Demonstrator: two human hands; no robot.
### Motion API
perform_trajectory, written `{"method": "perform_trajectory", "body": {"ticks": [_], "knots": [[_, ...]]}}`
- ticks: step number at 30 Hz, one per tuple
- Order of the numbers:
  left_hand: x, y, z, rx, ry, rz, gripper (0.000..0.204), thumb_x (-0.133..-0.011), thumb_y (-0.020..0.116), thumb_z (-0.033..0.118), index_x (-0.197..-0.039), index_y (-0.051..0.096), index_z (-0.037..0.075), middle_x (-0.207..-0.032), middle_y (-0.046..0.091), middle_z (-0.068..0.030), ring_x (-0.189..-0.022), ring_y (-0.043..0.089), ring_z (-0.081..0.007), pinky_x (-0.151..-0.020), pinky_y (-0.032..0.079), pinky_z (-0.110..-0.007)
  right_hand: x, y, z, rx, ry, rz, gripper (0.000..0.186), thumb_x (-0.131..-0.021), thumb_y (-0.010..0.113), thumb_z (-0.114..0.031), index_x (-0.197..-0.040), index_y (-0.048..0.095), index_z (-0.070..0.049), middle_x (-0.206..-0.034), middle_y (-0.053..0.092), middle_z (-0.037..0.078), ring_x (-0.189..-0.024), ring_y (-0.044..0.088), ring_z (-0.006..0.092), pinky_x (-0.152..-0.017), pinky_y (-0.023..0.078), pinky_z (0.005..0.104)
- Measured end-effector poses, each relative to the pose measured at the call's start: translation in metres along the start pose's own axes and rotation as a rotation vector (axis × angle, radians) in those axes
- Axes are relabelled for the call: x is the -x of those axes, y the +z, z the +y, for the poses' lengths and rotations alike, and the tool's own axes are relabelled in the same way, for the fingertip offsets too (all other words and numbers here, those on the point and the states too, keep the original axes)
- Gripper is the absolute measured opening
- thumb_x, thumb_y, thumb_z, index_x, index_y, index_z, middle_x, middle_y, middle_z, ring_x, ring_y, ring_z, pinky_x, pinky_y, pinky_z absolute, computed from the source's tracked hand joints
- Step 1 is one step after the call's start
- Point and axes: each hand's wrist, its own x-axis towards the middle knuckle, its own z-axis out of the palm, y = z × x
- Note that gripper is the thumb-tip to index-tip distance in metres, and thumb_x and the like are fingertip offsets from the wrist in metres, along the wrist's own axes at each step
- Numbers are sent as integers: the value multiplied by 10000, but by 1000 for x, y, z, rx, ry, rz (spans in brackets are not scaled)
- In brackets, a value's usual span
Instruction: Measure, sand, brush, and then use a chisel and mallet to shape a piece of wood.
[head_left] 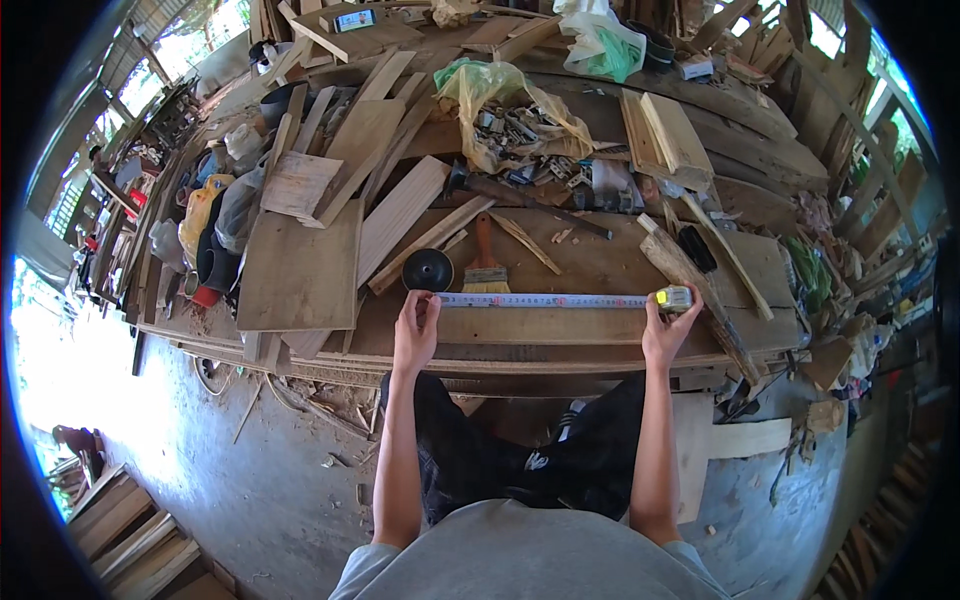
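The left hand (415, 335) presses its fingers down on the loose end of the tape measure (545, 300), pinning it flat against the wooden board (540, 326). The right hand (666, 330) is curled shut around the yellow tape case (675, 298) at the right end. The tape lies stretched in a straight line along the far edge of the board, which sits at the near side of the workbench (600, 262). To measure well, I think the tape should stay tight and flat, with no sag, and line up with the board's edge. The end under the left fingers must not slip. Just behind the tape lie a paintbrush (485, 270) and a round black disc (428, 270). Further away are a hammer (525, 200), a yellow bag of metal bits (510, 115) and many wood planks (300, 270).
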Motion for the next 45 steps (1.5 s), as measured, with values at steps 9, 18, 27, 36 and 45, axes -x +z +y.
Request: {"method": "perform_trajectory", "body": {"ticks": [9,18,27,36,45], "knots": [[6,1,2,43,26,-1,188,-1123,601,205,-1109,614,18,-912,617,3,-849,568,-65,-772,463,-249,4,-1,-10,-23,3,-6,714,-925,840,-54,-1493,411,-105,-1398,505,131,-1186,584,220,-961,579,328],[9,-14,24,-209,140,-18,242,-1091,640,250,-1134,634,12,-909,727,-181,-826,733,-288,-730,564,-392,-8,-20,-27,87,82,-137,690,-941,863,-154,-1503,469,-92,-1385,545,102,-1143,608,188,-892,565,297],[50,-25,14,-239,63,-55,292,-1105,617,292,-1133,634,3,-916,719,-157,-867,716,-243,-792,551,-380,21,-43,-28,101,18,-108,651,-938,863,-137,-1466,481,-121,-1164,597,48,-810,560,74,-660,456,206],[53,-22,6,-46,-105,-118,262,-1123,594,265,-1125,603,4,-749,609,-55,-687,554,-108,-644,446,-299,27,-40,-25,64,35,-95,661,-948,851,-129,-1479,456,-124,-1138,600,33,-807,573,49,-616,418,195],[47,-28,15,-149,6,-94,227,-1107,623,245,-1105,618,18,-779,631,-64,-723,593,-122,-690,490,-308,16,-44,-21,51,22,-142,660,-946,852,-131,-1478,461,-109,-1273,573,59,-977,634,114,-726,525,234]]}}
